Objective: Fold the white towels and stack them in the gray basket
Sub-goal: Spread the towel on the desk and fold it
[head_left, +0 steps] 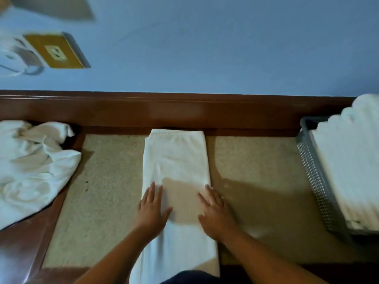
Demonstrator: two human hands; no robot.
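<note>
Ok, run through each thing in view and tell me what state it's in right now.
Towel on the mat: folded into a long strip, lying flat.
Left hand: open, pressed flat on the strip.
Right hand: open, flat on the strip's right edge.
Towel heap: crumpled, unfolded.
Gray basket: filled above its rim with folded towels.

Beige-topped wooden table [106, 191], blue wall [205, 48] (blurred brass socket plate [55, 51])

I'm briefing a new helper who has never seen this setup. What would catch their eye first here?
First, the long folded white towel laid down the middle of the beige tabletop, with the left hand and right hand pressed flat on it. Next, the gray basket at the right, packed with folded towels. Last, the crumpled pile of unfolded towels at the left.
</note>
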